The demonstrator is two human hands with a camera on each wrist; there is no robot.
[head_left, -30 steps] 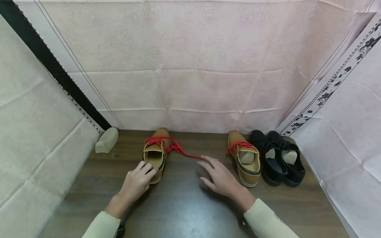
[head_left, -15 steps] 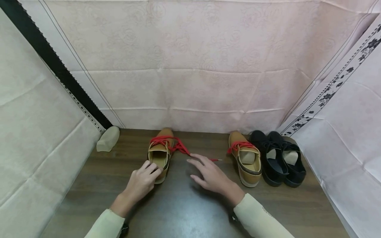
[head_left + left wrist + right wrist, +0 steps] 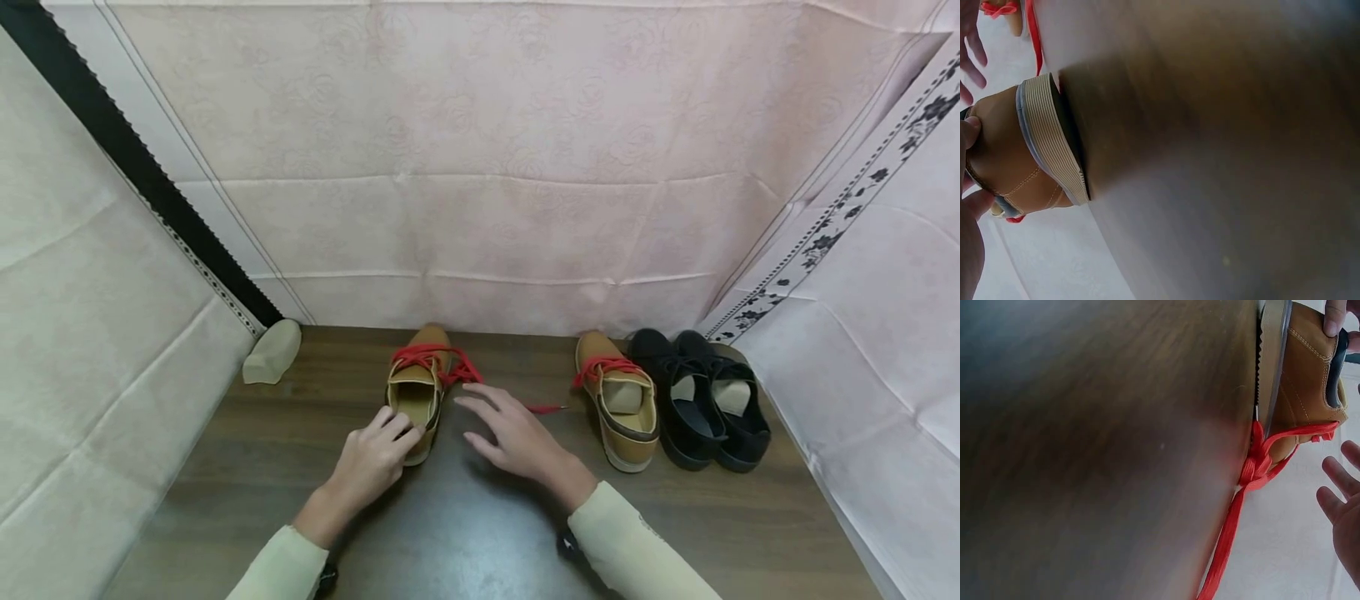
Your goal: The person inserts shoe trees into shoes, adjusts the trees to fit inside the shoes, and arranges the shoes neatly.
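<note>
A tan shoe (image 3: 430, 337) with red laces (image 3: 422, 357) stands on the wooden floor, toe toward the wall. My left hand (image 3: 371, 460) pinches the heel collar of this shoe, thumb on the back, as the left wrist view shows at the tan heel (image 3: 1007, 134). To the right of the shoe, my right hand (image 3: 513, 435) hovers with its fingers spread and holds nothing. Beneath it in the head view a loose red lace is partly hidden, its tip (image 3: 551, 409) showing beyond. A tangle in the lace (image 3: 1256, 470) lies beside the sole in the right wrist view.
A second tan shoe (image 3: 632, 446) with tied red laces stands at the right. Beside it are two black shoes (image 3: 678, 446) with pale inserts. A loose cream shoe insert (image 3: 272, 352) lies at the far left corner. Sheet-covered walls (image 3: 480, 225) enclose the back and sides.
The tan shoe has slid to the right with my left hand on its heel. My right hand has moved left, toward the shoe, uncovering the lace tip.
</note>
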